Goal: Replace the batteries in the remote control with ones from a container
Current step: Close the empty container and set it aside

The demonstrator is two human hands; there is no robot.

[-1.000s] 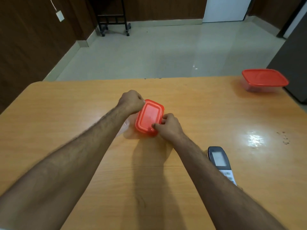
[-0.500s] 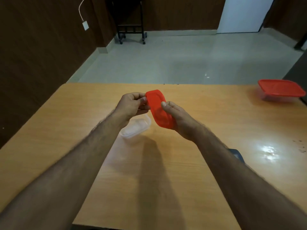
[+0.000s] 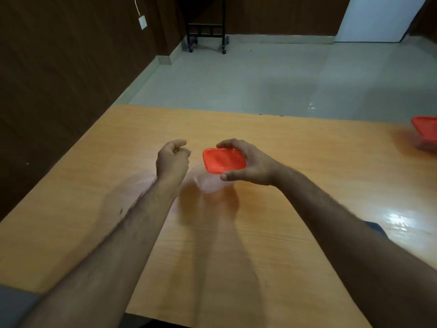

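Red lid (image 3: 224, 160) sits in the right hand (image 3: 250, 165), fingers curled over its far edge and thumb under its near edge, held just above the clear tub (image 3: 208, 183) on the table (image 3: 307, 176). The left hand (image 3: 172, 159) hovers at nine o'clock of the tub with fingers loosely curled around nothing, blurred by motion. What lies inside the tub cannot be made out; its wall is pale and partly hidden under the lid. At five o'clock of the tub, well apart, a dark corner of the remote (image 3: 376, 228) peeks out past the right forearm. A second red-lidded box (image 3: 425, 131) sits far off at two o'clock.

The step in hand looks like clearing the lid away so the batteries can be reached. Doing it well likely means carrying the lid sideways toward three o'clock and laying it flat on bare wood, near enough to find again yet out of the reach path. The tub seems light and may skid, so the left hand would do well to steady its rim before any fingers go in. Keeping the right forearm high should avoid sweeping the remote off the near edge.
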